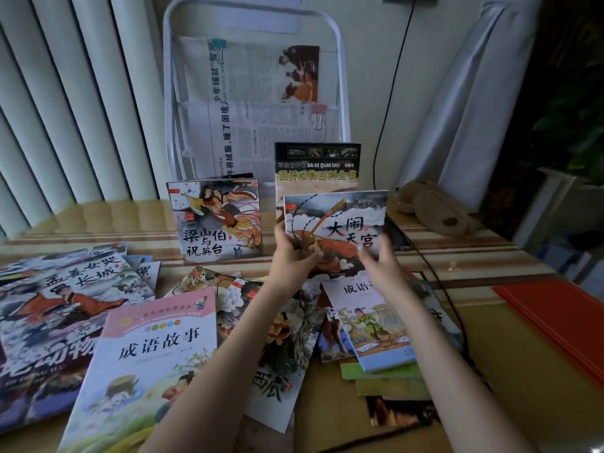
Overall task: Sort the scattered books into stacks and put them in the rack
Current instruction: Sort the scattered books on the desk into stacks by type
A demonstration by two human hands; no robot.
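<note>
- We hold the Monkey King picture book upright in both hands, above the scattered books and just in front of the rack.
- Our left hand grips the book's lower left edge, with the thumb curled over the cover and the fingers behind it.
- Our right hand pinches the lower right part of the book, fingertips pressed on the cover near the black title characters.
- The rack is white wire mesh and stands against the wall; folded newspapers fill its two upper pockets, each held with a binder clip.
- Behind our book stands a dark animal encyclopedia, upright at the foot of the rack and partly hidden by the book we hold.
- Just to the left of it a butterfly lovers book stands upright too, its cover facing us.
- On the table lie the unsorted books: a pink idiom stories book near our left forearm, and a book with a figure in orange at the far left, overlapping others.
- Under our right forearm a blue idiom book tops a loose pile.
- More covers lie fanned between the two forearms; we cannot read their titles.
- A red folder lies at the right edge of the table, and a brown plush toy rests beyond the black cable.
</note>
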